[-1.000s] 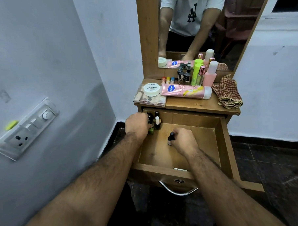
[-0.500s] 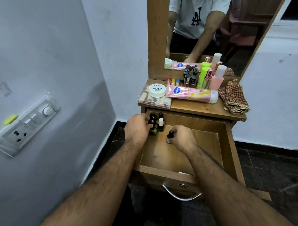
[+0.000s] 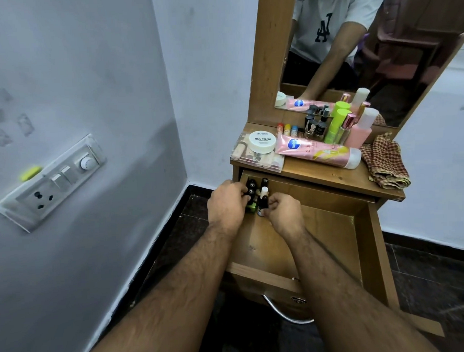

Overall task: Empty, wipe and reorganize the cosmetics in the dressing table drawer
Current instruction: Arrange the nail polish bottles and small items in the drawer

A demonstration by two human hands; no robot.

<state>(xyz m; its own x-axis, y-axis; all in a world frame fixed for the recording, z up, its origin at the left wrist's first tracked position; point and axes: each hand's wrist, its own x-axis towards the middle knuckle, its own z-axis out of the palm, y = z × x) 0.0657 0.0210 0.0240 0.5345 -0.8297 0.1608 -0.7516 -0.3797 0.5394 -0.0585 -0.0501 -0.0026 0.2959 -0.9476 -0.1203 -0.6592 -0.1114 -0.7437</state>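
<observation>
In the drawer's [image 3: 334, 224] back-left corner, the right hand [image 3: 283, 216] pinches a black-capped nail polish bottle [image 3: 262, 205], seemingly joining it to the row of bottles [image 3: 255, 186] the left hand [image 3: 227, 205] steadies with curled fingers.

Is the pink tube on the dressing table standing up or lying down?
Lying down: the pink tube rests on its side, white cap pointing right toward the checked cloth.

Pale bluish walls [image 3: 101, 61] (switchboard [image 3: 49, 182] on the left) meet a dark tiled floor [image 3: 437, 281]

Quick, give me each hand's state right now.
Left hand: fingers curled round the small bottles at the drawer's back left corner.
Right hand: pinching a dark-capped bottle beside that cluster.
</observation>
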